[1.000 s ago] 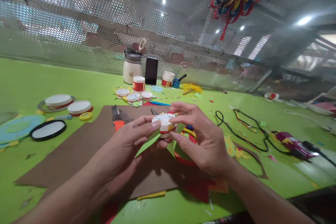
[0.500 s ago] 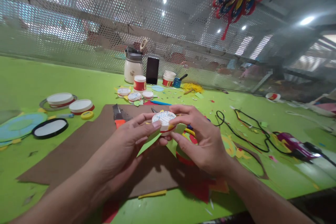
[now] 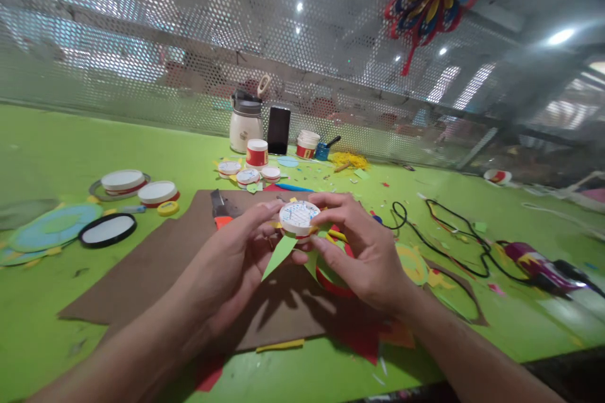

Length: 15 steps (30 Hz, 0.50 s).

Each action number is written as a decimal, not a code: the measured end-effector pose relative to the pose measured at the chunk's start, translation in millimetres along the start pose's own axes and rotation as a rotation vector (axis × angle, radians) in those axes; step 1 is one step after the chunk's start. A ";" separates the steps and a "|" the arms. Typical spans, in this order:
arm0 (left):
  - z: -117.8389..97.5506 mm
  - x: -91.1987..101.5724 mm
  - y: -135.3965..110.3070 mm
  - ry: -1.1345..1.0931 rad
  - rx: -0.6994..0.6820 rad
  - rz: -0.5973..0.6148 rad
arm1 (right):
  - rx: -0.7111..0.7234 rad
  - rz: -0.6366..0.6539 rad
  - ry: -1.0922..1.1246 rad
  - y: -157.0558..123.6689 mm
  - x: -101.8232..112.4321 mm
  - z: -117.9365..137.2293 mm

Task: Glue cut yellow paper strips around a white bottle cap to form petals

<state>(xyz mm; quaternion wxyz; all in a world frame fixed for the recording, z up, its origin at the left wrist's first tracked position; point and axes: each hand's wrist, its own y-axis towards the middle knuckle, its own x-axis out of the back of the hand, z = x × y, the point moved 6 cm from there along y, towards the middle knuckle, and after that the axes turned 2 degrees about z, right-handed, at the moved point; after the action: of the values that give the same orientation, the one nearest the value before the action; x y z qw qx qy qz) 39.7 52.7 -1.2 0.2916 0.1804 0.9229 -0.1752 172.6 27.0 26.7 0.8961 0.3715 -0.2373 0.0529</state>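
Observation:
Above a brown cardboard sheet (image 3: pixel 265 327), both hands hold a small white round lid (image 3: pixel 299 216). Its top carries blue pen lines and its lower rim is red. My left hand (image 3: pixel 231 258) is closed on its left side, the fingers curled beneath. On the right edge, my right hand (image 3: pixel 363 249) pinches it between thumb and fingers. A pointed green paper strip (image 3: pixel 280 257) sticks out below the lid toward me. Behind my right fingers sits a round red and green piece (image 3: pixel 331 278), partly hidden. Just beyond my left hand lies a utility knife (image 3: pixel 220 208) with an orange part.
Several white lids (image 3: pixel 123 181) and a black ring (image 3: pixel 108 230) lie left. A jug (image 3: pixel 246 126), a phone (image 3: pixel 278 131) and small tubs (image 3: pixel 257 153) stand at the back. On the right are a black cord (image 3: pixel 454 264) and a purple tool (image 3: pixel 532 264).
My left thumb has moved back off the lid's top, so more of the blue lines shows. The green strip now hangs more steeply. The view has shifted slightly.

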 end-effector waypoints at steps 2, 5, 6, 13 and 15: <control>-3.3 1.1 0.0 -0.009 -0.058 -0.025 | -0.018 -0.017 -0.009 -0.9 0.2 -2.3; -4.2 1.9 -0.4 0.043 -0.089 -0.006 | -0.087 -0.049 0.008 -3.0 0.4 -7.6; -3.1 1.9 -0.7 0.068 -0.081 0.010 | -0.116 -0.060 0.024 -3.9 0.2 -9.4; 1.0 -4.8 -6.0 0.187 -0.113 0.060 | -0.262 -0.096 0.243 -5.4 -3.1 -17.3; 1.8 -4.6 -6.4 0.176 -0.094 0.053 | -0.284 -0.087 0.310 -3.8 -3.4 -17.5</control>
<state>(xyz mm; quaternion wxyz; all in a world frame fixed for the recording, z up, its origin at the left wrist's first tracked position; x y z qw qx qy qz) 41.4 45.2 1.6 0.2222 0.2054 0.9470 -0.1075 177.3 36.6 12.0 0.9666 0.2390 -0.0854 0.0365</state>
